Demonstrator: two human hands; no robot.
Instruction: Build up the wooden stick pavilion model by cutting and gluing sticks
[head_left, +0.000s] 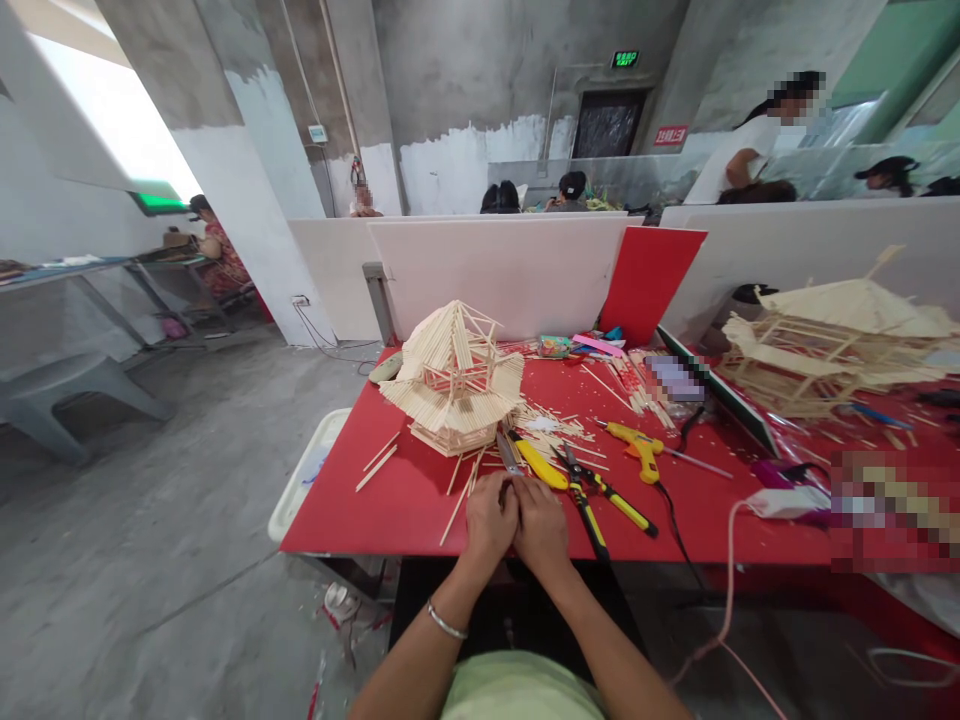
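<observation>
My left hand [489, 520] and my right hand [541, 524] rest together at the near edge of the red table [390, 500], fingers curled and pinched around a small thin piece I cannot make out. Just beyond them lie a yellow-handled cutter [529, 460] and yellow-handled pliers [600, 495]. A wooden-stick pavilion model [454, 380] stands behind, left of centre, with loose sticks [461, 490] scattered around it. A silver bracelet sits on my left wrist.
A yellow glue gun [637, 448] with a black cord lies to the right. A second stick model [840, 340] stands far right. White and red partition boards [525, 270] back the table. A white tray [304, 475] sits at the left edge. Other people sit behind.
</observation>
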